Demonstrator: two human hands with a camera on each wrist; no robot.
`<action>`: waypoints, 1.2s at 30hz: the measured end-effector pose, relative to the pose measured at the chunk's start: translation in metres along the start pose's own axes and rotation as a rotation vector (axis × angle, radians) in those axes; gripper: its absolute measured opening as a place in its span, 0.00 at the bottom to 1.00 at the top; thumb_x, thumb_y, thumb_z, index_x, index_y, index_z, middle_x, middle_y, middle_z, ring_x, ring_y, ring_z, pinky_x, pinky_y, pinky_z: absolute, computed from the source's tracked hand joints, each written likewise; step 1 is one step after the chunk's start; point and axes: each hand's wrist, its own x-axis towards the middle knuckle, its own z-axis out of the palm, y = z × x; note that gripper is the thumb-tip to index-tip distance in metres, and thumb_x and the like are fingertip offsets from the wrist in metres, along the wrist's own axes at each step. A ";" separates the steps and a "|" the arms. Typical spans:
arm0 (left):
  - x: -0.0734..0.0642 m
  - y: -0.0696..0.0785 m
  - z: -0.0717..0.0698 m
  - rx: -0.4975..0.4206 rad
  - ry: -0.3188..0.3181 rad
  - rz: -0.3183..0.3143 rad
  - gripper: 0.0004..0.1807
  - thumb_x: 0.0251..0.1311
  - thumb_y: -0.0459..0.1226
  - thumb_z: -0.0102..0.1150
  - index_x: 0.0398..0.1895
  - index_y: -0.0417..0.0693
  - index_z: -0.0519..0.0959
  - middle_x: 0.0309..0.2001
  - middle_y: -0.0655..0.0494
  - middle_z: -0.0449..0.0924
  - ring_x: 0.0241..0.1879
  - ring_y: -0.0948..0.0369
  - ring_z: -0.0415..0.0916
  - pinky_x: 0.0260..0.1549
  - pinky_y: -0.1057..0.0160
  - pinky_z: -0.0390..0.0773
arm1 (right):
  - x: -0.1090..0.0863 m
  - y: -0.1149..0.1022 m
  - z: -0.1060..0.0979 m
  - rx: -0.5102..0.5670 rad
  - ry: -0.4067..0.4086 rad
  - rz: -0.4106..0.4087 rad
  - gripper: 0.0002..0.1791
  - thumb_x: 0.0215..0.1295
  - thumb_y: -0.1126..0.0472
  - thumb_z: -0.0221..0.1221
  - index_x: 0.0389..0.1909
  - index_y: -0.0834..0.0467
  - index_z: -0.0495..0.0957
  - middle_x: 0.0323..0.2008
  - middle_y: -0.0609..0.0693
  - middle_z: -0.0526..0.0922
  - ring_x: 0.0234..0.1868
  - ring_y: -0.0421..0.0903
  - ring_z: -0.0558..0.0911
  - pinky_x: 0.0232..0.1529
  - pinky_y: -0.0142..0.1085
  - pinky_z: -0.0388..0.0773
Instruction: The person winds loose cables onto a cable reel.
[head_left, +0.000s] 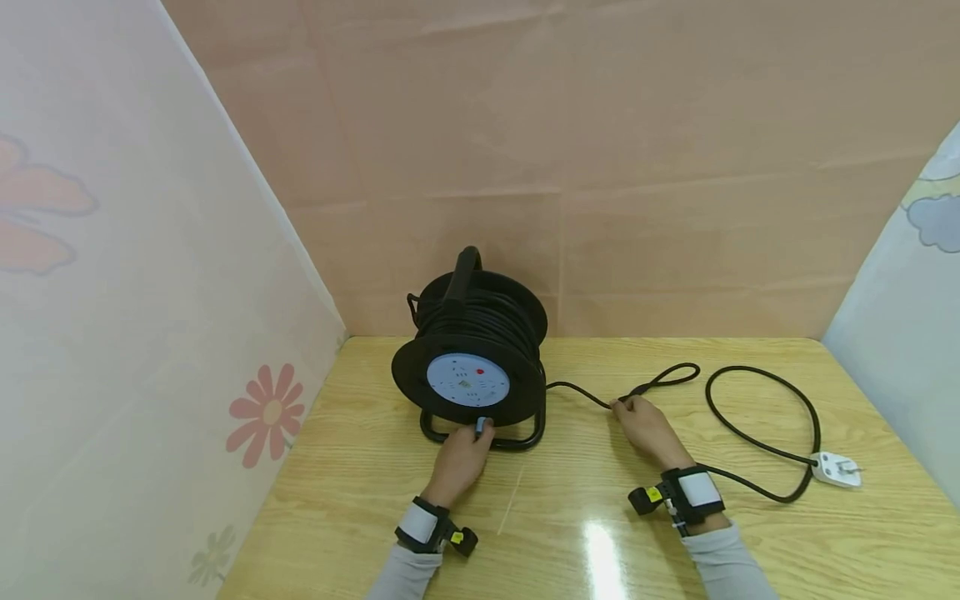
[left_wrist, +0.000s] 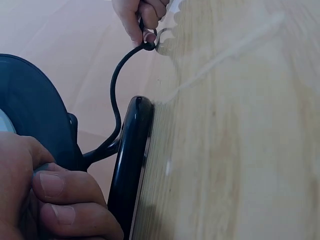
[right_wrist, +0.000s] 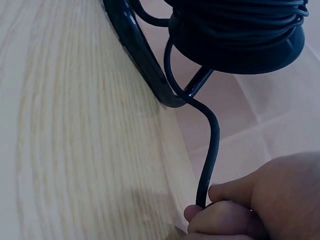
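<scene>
A black cable reel (head_left: 480,321) with cord wound round its drum stands on a tubular frame (head_left: 517,444), its pale socket face (head_left: 467,379) turned forward. My left hand (head_left: 459,467) grips the small blue-grey knob (head_left: 481,424) at the lower rim of that face; the curled fingers mostly cover it in the left wrist view. To the right of the reel, my right hand (head_left: 651,432) pinches the black cable (right_wrist: 212,135) between thumb and fingers. From the reel the cable runs past the frame to that hand. Beyond the fingers it forms a narrow loop (head_left: 678,373).
The cable's far end curves over the right side of the wooden table (head_left: 570,517) to a white plug (head_left: 834,469). A brown paper-like backdrop (head_left: 637,208) rises behind the reel. Pale flowered panels flank the table, the left panel (head_left: 187,292) nearer the reel.
</scene>
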 end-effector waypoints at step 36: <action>0.001 -0.018 -0.023 0.021 0.104 -0.025 0.28 0.71 0.51 0.42 0.11 0.54 0.62 0.14 0.61 0.56 0.13 0.62 0.58 0.12 0.63 0.53 | 0.006 -0.002 -0.001 0.003 0.022 -0.141 0.21 0.79 0.58 0.37 0.51 0.69 0.72 0.44 0.64 0.77 0.39 0.53 0.73 0.38 0.45 0.70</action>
